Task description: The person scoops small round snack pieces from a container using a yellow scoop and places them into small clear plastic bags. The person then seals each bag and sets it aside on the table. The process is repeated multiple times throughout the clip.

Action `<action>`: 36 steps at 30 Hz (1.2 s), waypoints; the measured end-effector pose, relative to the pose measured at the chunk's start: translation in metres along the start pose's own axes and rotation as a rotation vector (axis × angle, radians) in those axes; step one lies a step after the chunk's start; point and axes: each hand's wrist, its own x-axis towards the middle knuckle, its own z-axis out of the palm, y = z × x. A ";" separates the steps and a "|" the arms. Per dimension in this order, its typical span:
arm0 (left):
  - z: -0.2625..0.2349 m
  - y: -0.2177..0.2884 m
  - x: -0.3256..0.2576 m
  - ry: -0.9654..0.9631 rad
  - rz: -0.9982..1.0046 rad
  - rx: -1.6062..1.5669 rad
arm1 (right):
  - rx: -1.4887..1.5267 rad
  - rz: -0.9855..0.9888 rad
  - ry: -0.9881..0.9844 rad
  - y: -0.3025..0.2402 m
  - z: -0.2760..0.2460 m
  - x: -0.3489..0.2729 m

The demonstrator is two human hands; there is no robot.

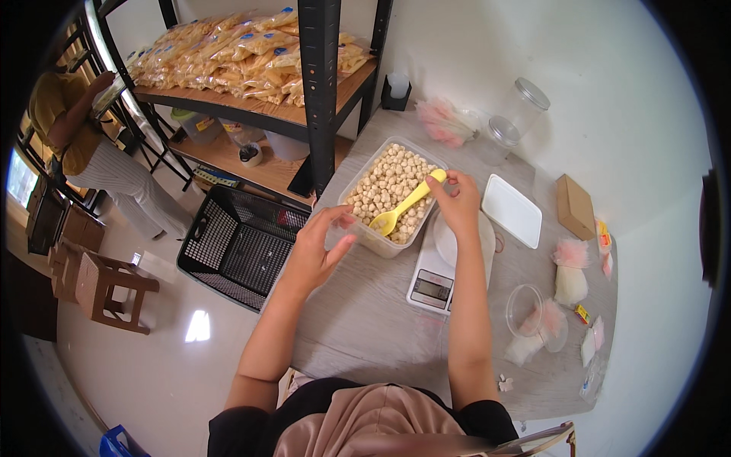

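Note:
A clear rectangular tub full of small round cream-coloured pieces stands at the table's left side. Lying across the pieces is a yellow plastic spoon, its bowl down among them. My right hand pinches the end of its handle. At the tub's near left corner is my left hand, thumb and fingers apart; something clear shows by its fingertips, and I cannot tell whether it is only the tub's wall. Under my right forearm sits a white kitchen scale, partly hidden, with a round white platform.
Right of the scale are a white lid, a cardboard box, clear round lids and bundles of small plastic bags. Clear jars stand behind. A black crate and a loaded shelf are left; another person stands beyond.

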 end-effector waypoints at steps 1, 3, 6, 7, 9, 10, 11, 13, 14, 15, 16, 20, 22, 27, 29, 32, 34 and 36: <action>0.000 -0.001 0.000 -0.006 -0.013 0.002 | 0.091 -0.001 -0.009 -0.003 -0.001 -0.002; -0.001 -0.002 -0.001 -0.016 -0.038 0.004 | 0.243 0.087 -0.037 -0.013 -0.005 -0.009; -0.002 -0.002 -0.003 -0.040 -0.189 -0.111 | 0.748 -0.014 -0.183 -0.033 -0.016 -0.031; -0.002 -0.001 -0.003 -0.030 -0.143 -0.079 | 0.643 -0.085 -0.127 -0.040 -0.020 -0.035; -0.002 -0.001 -0.001 -0.007 -0.050 -0.016 | 0.511 -0.324 -0.042 -0.050 -0.024 -0.039; -0.003 -0.001 -0.001 -0.003 -0.054 0.003 | 0.480 -0.353 -0.002 -0.054 -0.022 -0.039; -0.002 0.000 0.000 0.002 -0.057 0.020 | 0.453 -0.396 0.032 -0.057 -0.020 -0.037; -0.003 -0.001 0.001 0.009 -0.052 0.055 | 0.365 -0.458 0.051 -0.057 -0.017 -0.036; -0.003 -0.001 0.003 0.014 -0.044 0.073 | 0.306 -0.479 0.033 -0.056 -0.015 -0.037; -0.003 -0.002 0.003 0.023 -0.033 0.091 | 0.248 -0.504 0.018 -0.054 -0.013 -0.038; -0.003 -0.002 0.002 0.025 -0.083 0.067 | 0.266 -0.485 0.009 -0.051 -0.011 -0.041; 0.001 -0.005 0.000 -0.003 -0.233 -0.025 | 0.290 -0.451 0.061 -0.035 -0.004 -0.055; 0.002 -0.008 -0.001 -0.011 -0.261 -0.068 | 0.302 -0.431 0.097 -0.027 -0.004 -0.062; 0.003 -0.012 0.000 -0.021 -0.291 -0.186 | 0.395 -0.319 0.141 -0.015 -0.011 -0.087; 0.003 -0.010 0.000 -0.019 -0.239 -0.112 | 0.413 -0.300 0.139 -0.015 -0.013 -0.098; 0.001 -0.006 0.000 -0.043 -0.247 -0.044 | 0.407 -0.260 0.128 -0.019 -0.008 -0.102; 0.000 -0.005 0.000 -0.061 -0.265 -0.037 | 0.414 -0.207 0.102 -0.023 -0.004 -0.102; 0.000 -0.005 0.001 -0.069 -0.272 -0.051 | 0.448 -0.134 0.056 -0.026 -0.001 -0.099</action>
